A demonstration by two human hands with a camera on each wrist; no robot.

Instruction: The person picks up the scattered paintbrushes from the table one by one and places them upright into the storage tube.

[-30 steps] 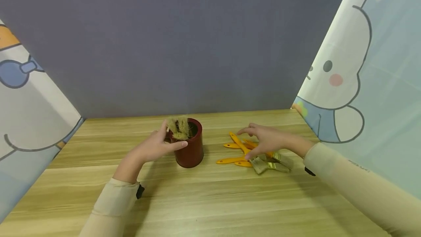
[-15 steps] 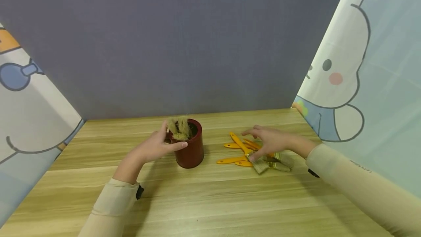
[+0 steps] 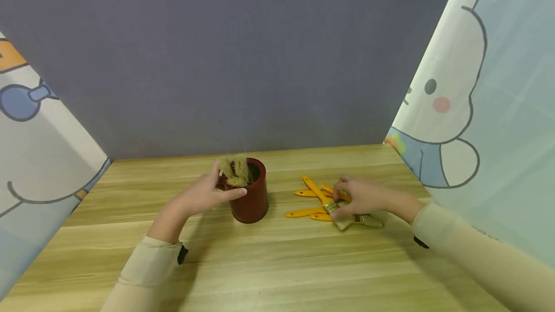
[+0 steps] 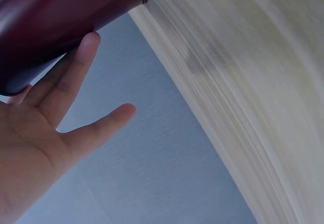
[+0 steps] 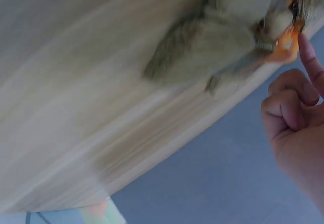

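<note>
A dark red cylindrical pot stands upright on the table, with tan bristle tufts sticking up at its left rim. My left hand holds it from the left, thumb along the front near the rim. In the left wrist view, two fingertips rest against the pot's smooth side while another finger stands away from it. Several paintbrushes with orange handles and pale bristles lie crossed in a pile. My right hand pinches at the metal collar of the top paintbrush; its bristles are partly hidden by the thumb.
The wood-grain table ends at a dark grey back wall. Cartoon-printed sheets hang at the left and right. Bare tabletop lies between the pot and the brush pile.
My right hand has drawn back slightly to the right and its thumb and fingers have closed in at the top paintbrush. The left hand, pot and brushes stay almost as they were.
</note>
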